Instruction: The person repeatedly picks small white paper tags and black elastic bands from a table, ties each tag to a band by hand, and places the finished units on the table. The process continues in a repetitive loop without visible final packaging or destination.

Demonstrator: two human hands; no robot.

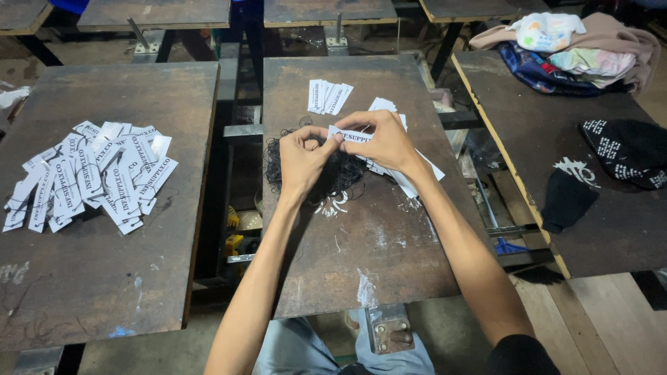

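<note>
At centre, a dark, paint-scuffed bench is seen, its near half bare and its left and right edges bounded by open gaps down to the floor frame.

- Left bench: separated by a gap; its near half is bare, its far half is taken up by a spread heap of white printed tags.
- Right bench: angled, yellow-edged; a pile of folded clothes is held at its far corner, a black beanie with white pattern near the right edge, a second black cloth piece just beside the bench's left edge.
- Tangle of black string: lying mid-bench, under and between both hands.
- Small stack of white tags: fanned at the far part of the centre bench, apart from the hands.
- Loose white tags: partly hidden beneath the right wrist.
- Left hand: fingers pressed together, pinching at the end of a single white tag; whether string is also pinched cannot be told.
- Right hand: fingers closed on the same tag from above, held just over the string tangle.
</note>
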